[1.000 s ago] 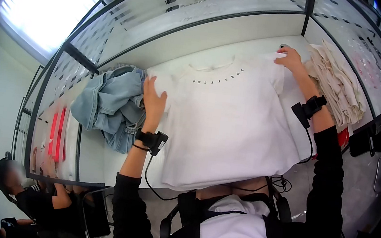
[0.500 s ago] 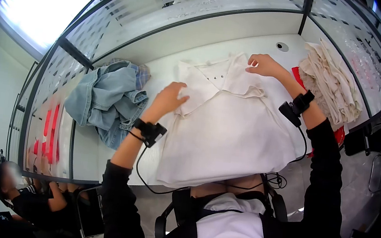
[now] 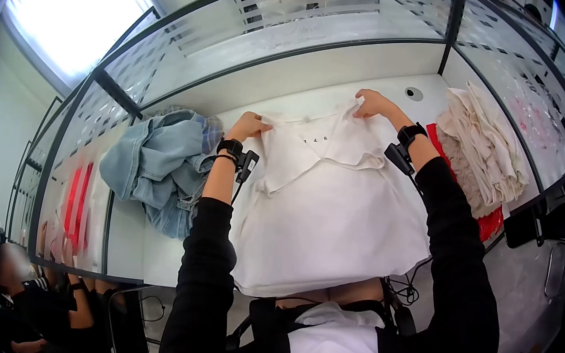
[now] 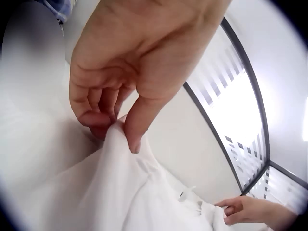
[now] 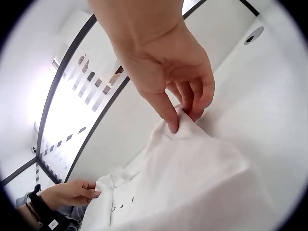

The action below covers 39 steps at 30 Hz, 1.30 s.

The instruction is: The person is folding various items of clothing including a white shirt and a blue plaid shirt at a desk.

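The white T-shirt (image 3: 334, 210) lies mid-tabletop (image 3: 148, 255), its hem hanging over the near edge. The left hand (image 3: 250, 125) pinches its far left corner, and the right hand (image 3: 374, 104) pinches its far right corner.

Here we are in an office-style workstation, a cubicle among cubicles. A white surface (image 3: 291, 104) runs wall to wall, boxed in by glass partitions (image 3: 300, 18) with frosted stripes set in black frames (image 3: 118, 91). There's a round cable port (image 3: 414, 93) in the far corner, classic desk fitting. Clothing covers the surface: a heap of denim (image 3: 158, 162) on one side, a stack of cream garments (image 3: 484, 147) on the other, a white T-shirt (image 3: 334, 210) between. Beyond the partition, another person (image 3: 39, 295) sits at the neighbouring booth, and a bright window (image 3: 72, 6) glows behind.
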Available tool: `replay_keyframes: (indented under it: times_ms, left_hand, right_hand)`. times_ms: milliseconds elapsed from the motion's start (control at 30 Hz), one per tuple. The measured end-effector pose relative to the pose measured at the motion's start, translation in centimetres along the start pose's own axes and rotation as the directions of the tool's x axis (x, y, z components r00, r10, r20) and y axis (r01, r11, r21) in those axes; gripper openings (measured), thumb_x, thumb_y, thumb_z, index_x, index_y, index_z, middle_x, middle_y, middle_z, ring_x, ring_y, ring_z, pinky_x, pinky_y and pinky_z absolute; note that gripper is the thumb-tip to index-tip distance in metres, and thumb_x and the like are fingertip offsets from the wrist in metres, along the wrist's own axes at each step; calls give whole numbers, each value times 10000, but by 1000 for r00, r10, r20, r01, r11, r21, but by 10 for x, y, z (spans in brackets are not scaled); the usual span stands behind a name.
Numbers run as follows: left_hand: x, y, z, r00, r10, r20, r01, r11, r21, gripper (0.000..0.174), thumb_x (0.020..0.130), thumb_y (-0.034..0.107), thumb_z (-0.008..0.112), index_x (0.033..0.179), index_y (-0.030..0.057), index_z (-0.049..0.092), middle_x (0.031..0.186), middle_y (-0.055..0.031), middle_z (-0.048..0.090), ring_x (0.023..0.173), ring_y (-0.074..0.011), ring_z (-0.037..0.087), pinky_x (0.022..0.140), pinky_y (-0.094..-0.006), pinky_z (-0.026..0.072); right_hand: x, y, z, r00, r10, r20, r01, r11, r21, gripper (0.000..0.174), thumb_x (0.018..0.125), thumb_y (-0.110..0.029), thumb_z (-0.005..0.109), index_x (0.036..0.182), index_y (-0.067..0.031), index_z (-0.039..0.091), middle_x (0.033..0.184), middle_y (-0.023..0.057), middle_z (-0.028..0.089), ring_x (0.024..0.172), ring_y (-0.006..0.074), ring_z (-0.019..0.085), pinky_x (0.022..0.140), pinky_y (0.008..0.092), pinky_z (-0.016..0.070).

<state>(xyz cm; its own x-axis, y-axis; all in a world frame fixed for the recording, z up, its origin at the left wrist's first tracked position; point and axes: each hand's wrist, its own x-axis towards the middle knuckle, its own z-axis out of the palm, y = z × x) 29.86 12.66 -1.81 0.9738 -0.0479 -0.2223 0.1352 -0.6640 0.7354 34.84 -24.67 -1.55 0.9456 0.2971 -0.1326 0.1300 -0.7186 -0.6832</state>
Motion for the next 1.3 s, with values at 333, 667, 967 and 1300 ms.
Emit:
replay_keyframes:
  times_ms: [333, 667, 967, 1300]
  left_hand:
    - [6, 49, -40, 882, 251, -398, -288, 957, -34, 177, 695, 135, 717, 796, -3, 673, 634, -46, 622, 582, -105, 556, 556, -245, 420]
    - [-146, 65, -34, 858, 464, -222, -475, 880, 5, 253, 749, 48, 671, 975, -10, 575, 867, -77, 636, 794, -134, 628, 693, -250, 510]
    - [-221, 23, 19, 793, 597, 122, -599, 727, 335, 299, 716, 39, 659, 981, 57, 521, 975, -90, 555, 851, -246, 583, 736, -301, 472]
    - [-298, -4, 39, 843, 527, 106, -499, 693, 521, 324, 693, 16, 629, 981, 72, 491, 1063, -86, 508, 931, -305, 540, 782, -375, 447]
  right_hand:
    - [26, -19, -38, 832, -353, -428, 280, 933, -226, 257, 608, -191, 710, 799, -38, 632, 744, 114, 642, 648, 225, 611, 614, 329, 491]
    - [-137, -84, -69, 851, -500, -161, 474, 863, -175, 232, 620, -98, 642, 804, 9, 554, 730, 143, 607, 617, 245, 599, 571, 304, 474]
    - [-201, -57, -3, 787, -573, 228, 605, 644, -468, 237, 656, -51, 626, 833, -32, 470, 801, 110, 506, 754, 287, 559, 628, 382, 445]
    - [-297, -34, 39, 859, -484, 167, 509, 772, -381, 270, 655, -58, 648, 863, -64, 476, 907, 80, 499, 834, 272, 536, 686, 352, 447]
